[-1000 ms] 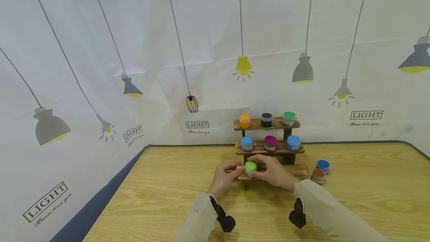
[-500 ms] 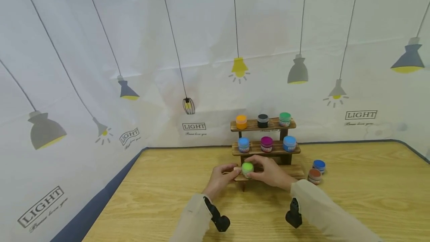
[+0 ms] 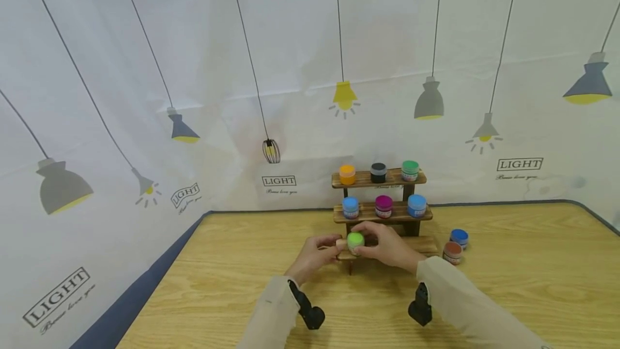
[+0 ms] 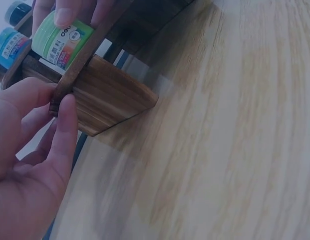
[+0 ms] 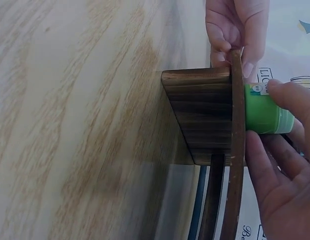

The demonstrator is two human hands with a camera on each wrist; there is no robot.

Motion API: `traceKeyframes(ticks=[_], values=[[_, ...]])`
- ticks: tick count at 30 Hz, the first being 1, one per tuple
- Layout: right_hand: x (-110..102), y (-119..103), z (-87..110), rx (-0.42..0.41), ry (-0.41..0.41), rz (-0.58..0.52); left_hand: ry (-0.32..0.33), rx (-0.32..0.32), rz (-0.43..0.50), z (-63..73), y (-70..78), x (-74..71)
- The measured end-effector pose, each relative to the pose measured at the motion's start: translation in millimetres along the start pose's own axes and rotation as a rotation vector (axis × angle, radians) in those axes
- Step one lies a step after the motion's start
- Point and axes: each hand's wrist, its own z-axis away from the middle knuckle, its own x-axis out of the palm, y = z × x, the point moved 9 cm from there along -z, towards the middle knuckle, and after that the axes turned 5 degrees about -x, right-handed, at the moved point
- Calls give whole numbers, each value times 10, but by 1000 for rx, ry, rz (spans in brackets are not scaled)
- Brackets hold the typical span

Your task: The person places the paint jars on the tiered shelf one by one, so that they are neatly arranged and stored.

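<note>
A lime green paint jar [image 3: 356,242] stands at the left end of the lowest tier of a three-tier wooden display rack [image 3: 417,245]. My right hand [image 3: 386,245] grips this jar around its sides, with thumb and fingers on opposite sides, as the right wrist view shows too. My left hand [image 3: 316,255] pinches the left end of that lowest tier between thumb and fingers; the left wrist view shows the pinched shelf end [image 4: 70,82] clearly. In the right wrist view, the jar's base [image 5: 250,107] sits against the shelf board.
Light blue [image 3: 350,207], magenta [image 3: 384,206] and blue [image 3: 417,205] jars stand on the middle tier. Orange [image 3: 347,174], black [image 3: 378,173] and green [image 3: 409,170] jars line the top. Brown [image 3: 452,252] and dark blue [image 3: 459,238] jars sit on the table right of the rack.
The head view has shifted slightly, so the scene sits a little further left. Both hands keep their hold, and the lime green jar stays at the same spot on the shelf.
</note>
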Motion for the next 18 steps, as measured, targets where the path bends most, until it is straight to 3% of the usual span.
traceKeyframes(ticks=[18], values=[[10, -27, 15, 15, 2, -56, 14, 7, 0, -19, -3, -8]])
